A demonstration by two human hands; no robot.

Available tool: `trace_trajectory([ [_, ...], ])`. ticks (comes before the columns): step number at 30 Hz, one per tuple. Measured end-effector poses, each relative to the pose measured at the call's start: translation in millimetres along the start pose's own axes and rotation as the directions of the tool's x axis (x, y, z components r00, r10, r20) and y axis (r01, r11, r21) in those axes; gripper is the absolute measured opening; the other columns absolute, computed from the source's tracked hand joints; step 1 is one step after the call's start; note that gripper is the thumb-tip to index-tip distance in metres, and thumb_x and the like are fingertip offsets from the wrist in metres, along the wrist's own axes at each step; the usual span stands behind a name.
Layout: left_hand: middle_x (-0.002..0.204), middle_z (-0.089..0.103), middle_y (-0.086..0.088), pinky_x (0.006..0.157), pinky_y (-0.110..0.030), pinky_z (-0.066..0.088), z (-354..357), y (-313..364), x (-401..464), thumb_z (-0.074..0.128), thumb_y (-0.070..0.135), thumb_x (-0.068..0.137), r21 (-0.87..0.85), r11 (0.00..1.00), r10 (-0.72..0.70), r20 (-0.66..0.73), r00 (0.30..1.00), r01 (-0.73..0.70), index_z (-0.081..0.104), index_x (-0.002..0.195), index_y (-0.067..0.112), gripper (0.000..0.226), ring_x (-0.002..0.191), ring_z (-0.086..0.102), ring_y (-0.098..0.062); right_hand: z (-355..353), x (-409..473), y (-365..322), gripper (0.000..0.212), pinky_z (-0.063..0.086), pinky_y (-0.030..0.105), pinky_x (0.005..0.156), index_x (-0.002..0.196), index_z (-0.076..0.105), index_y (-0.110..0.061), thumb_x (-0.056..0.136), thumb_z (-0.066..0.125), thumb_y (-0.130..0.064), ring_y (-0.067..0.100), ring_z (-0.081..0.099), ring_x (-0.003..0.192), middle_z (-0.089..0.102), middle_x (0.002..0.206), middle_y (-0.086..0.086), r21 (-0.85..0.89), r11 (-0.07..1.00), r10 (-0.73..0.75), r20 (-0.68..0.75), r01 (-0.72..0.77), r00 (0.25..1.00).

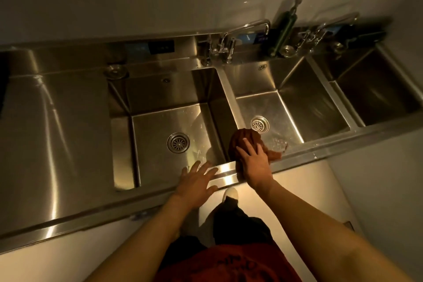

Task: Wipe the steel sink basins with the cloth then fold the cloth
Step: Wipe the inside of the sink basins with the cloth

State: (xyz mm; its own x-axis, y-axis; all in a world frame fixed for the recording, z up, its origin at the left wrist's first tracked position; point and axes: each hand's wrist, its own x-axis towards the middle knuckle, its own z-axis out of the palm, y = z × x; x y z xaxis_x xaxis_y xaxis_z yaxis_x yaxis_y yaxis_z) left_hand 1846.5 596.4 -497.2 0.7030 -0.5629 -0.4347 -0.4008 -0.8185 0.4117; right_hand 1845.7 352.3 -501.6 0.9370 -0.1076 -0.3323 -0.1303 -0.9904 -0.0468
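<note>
Right hand [253, 162] flat on cloth [242, 142]; left hand [196, 178] on rim [225, 168].

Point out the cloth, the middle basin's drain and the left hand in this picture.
cloth [246, 138]: head view, on its bunched top above the fingers.
middle basin's drain [259, 124]: head view, on the strainer's centre.
left hand [195, 182]: head view, on its back.
</note>
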Motion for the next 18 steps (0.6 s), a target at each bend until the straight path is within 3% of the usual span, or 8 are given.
trace_trajectory([
  [4, 0.173, 0.013, 0.007, 0.125, -0.059, 0.013, -11.6, -20.1, -18.4, 0.044, 0.053, 0.104, -0.035, 0.999, -0.036, -0.042, 0.998, 0.034, 0.025, 0.160, 0.040, 0.060, 0.159, 0.009, -0.028, -2.8, -5.3, -27.9, 0.063, 0.031, 0.055, 0.120, 0.153, 0.040, -0.037, 0.097, 0.057, -0.013, 0.041, 0.027, 0.146, 0.026, 0.166, -0.003, 0.086, 0.996, 0.010, -0.034, -0.007, 0.999],
  [8, 0.173, 0.014, 0.007, 0.126, -0.059, 0.013, -25.9, -45.0, -29.3, 0.044, 0.050, 0.105, -0.089, 0.990, -0.121, -0.093, 0.988, 0.113, 0.025, 0.160, 0.039, 0.060, 0.159, 0.011, -0.028, -1.1, 3.6, -72.1, 0.059, 0.034, 0.045, 0.118, 0.153, 0.042, -0.033, 0.099, 0.053, -0.012, 0.034, 0.033, 0.141, 0.027, 0.165, -0.002, 0.237, 0.965, -0.104, -0.043, 0.111, 0.994],
  [11, 0.172, 0.018, 0.001, 0.126, -0.057, 0.016, -41.0, -75.9, -37.9, 0.043, 0.049, 0.105, -0.075, 0.976, -0.212, -0.162, 0.964, 0.202, 0.023, 0.162, 0.034, 0.063, 0.159, 0.013, -0.029, -2.0, 22.1, -116.8, 0.062, 0.032, 0.042, 0.120, 0.153, 0.043, -0.029, 0.097, 0.053, -0.003, 0.030, 0.033, 0.142, 0.027, 0.166, -0.002, 0.392, 0.900, -0.173, -0.084, 0.192, 0.981],
  [18, 0.167, 0.028, -0.003, 0.118, -0.062, 0.030, -73.2, -164.5, -59.2, 0.035, 0.054, 0.098, -0.014, 0.916, -0.388, -0.282, 0.877, 0.400, 0.029, 0.159, 0.027, 0.067, 0.154, 0.024, -0.032, 11.2, 75.6, -203.2, 0.046, 0.029, 0.041, 0.121, 0.148, 0.052, -0.026, 0.104, 0.050, -0.012, 0.034, 0.034, 0.144, 0.035, 0.162, 0.005, 0.609, 0.712, -0.284, -0.207, 0.350, 0.936],
])
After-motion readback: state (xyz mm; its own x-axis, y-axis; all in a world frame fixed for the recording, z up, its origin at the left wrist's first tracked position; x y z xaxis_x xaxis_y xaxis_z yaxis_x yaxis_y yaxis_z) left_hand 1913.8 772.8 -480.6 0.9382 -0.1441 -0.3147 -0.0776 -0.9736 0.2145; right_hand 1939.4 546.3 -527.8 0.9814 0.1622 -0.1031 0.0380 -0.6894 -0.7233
